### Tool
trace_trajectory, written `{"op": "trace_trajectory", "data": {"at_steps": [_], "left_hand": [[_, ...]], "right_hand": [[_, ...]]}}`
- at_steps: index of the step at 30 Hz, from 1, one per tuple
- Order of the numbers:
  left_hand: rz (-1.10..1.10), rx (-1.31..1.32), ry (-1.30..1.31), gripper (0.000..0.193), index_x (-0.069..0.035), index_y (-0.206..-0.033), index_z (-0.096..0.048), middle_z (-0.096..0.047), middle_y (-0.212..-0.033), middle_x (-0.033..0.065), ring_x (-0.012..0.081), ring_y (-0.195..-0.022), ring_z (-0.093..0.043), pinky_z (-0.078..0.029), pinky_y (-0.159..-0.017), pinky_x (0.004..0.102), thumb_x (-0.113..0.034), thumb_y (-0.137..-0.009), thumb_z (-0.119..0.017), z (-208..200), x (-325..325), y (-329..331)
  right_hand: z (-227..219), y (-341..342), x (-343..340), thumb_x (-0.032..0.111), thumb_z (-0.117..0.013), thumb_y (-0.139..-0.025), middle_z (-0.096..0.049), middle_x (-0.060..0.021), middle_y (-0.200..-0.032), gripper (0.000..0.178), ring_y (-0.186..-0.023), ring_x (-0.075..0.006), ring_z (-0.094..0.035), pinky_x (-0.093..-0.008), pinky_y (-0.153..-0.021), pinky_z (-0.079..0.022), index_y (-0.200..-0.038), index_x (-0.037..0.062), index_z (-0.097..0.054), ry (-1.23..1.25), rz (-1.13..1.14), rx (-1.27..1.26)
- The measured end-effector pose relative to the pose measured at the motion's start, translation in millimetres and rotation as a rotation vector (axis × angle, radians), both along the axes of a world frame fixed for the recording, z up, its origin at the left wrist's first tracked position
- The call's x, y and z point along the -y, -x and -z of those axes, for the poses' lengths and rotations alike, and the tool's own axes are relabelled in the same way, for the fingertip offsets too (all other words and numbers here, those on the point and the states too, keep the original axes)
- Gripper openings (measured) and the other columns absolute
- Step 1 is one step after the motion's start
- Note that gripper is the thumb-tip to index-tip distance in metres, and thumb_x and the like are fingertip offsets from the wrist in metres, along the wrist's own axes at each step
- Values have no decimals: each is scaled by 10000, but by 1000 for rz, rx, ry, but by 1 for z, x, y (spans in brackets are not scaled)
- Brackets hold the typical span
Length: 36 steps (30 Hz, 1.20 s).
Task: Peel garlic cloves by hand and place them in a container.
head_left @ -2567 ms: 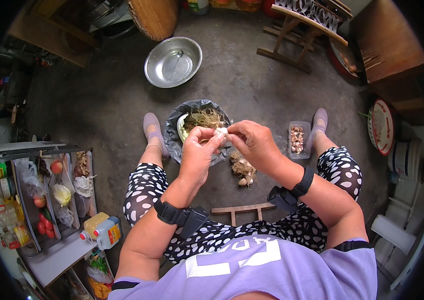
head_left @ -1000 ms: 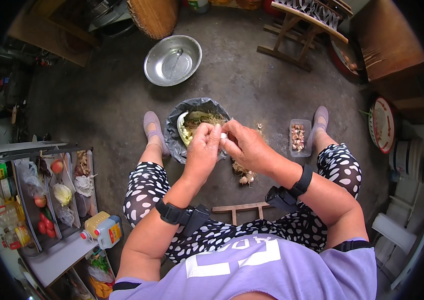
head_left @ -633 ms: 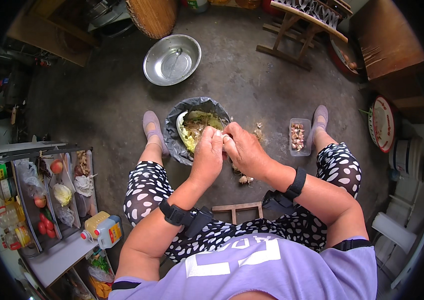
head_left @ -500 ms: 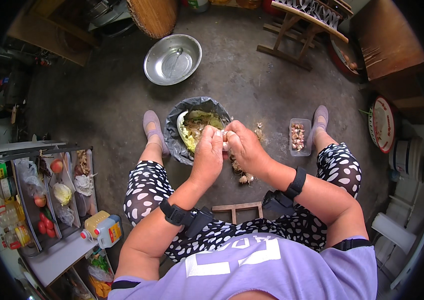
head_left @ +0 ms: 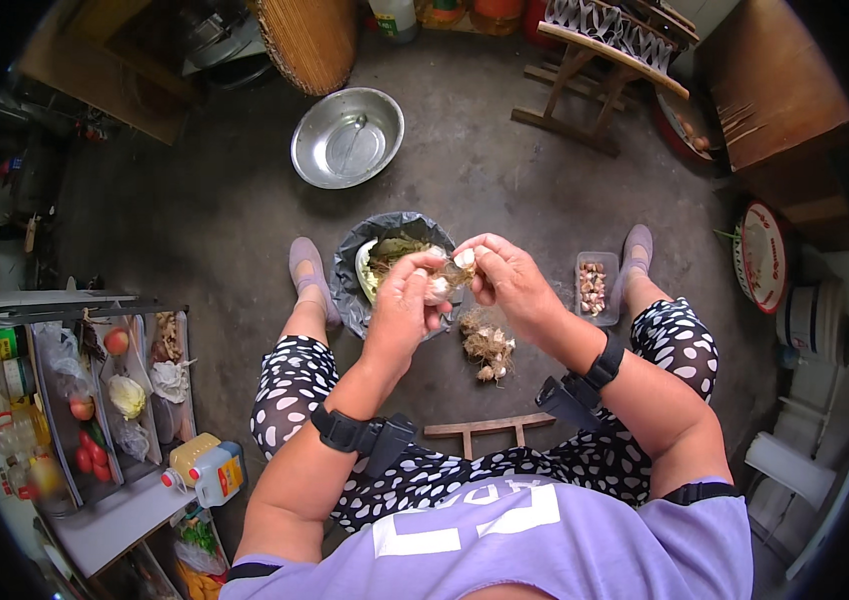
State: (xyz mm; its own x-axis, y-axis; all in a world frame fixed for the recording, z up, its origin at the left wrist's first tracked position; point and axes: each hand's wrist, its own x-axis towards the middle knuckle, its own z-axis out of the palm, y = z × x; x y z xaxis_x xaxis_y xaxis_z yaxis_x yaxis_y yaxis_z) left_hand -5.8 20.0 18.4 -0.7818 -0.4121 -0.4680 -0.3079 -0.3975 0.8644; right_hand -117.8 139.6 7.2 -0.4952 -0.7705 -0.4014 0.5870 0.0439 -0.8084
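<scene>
My left hand (head_left: 401, 306) is closed round a pale garlic bulb (head_left: 438, 290), its fingers curled under it. My right hand (head_left: 517, 284) pinches a white piece of garlic (head_left: 465, 259) close beside it, with papery skin between the two. Both hands are over the right edge of a bin lined with a dark plastic bag (head_left: 348, 292), which contains cabbage leaves (head_left: 367, 262) and dry scraps. On the floor below my right hand lies a pile of garlic bulbs with roots (head_left: 488, 347). A clear plastic box (head_left: 597, 313) of garlic cloves (head_left: 593, 285) stands by my right foot.
A metal basin (head_left: 309, 150) with a spoon (head_left: 357, 130) sits beyond the bin. A wooden folding stool (head_left: 585, 85) stands at the far right. Jugs (head_left: 217, 473) and shelves of vegetables and bottles flank me on the left; an enamel basin (head_left: 763, 250) stands at right.
My hands were pressed together round the garlic; they have come slightly apart, showing a bulb in the left and a piece in the right. The view has shifted slightly.
</scene>
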Motion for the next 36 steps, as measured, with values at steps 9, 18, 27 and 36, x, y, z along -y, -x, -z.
{"op": "trace_trajectory", "data": {"at_steps": [9,18,27,36], "left_hand": [[170,-12,325,152,-41,-909,-571,-497,-687,-20,52,-616,-452,-383,-519,212,-177,-850,-604,12,4,10],[284,33,316,101,-39,-869,-583,-515,-656,-21,46,-579,-470,-400,-508,212,-126,-873,-531,-3,3,-1],[296,-38,91,97,-49,-871,-621,-511,-688,-49,26,-548,-409,-306,-472,183,-119,-874,-554,-14,1,0],[205,102,9,105,-53,-826,-605,-545,-694,-28,53,-552,-464,-345,-474,192,-113,-880,-539,-4,-5,-5]], "right_hand": [[-9,-1,6,140,-422,-935,-505,-8,-762,144,-662,-62,-456,-224,-590,-414,-967,26,-505,-9,-54,-269],[2,-9,4,185,-496,-926,-571,-72,-834,166,-796,-129,-531,-291,-734,-454,-971,28,-518,-118,-141,-733],[-3,-2,2,265,-507,-916,-584,-85,-791,261,-756,-129,-534,-297,-686,-454,-921,4,-509,-86,-193,-704],[-20,-12,4,228,-543,-889,-600,-180,-788,199,-716,-297,-606,-355,-642,-478,-929,38,-500,-156,-179,-1298]]}}
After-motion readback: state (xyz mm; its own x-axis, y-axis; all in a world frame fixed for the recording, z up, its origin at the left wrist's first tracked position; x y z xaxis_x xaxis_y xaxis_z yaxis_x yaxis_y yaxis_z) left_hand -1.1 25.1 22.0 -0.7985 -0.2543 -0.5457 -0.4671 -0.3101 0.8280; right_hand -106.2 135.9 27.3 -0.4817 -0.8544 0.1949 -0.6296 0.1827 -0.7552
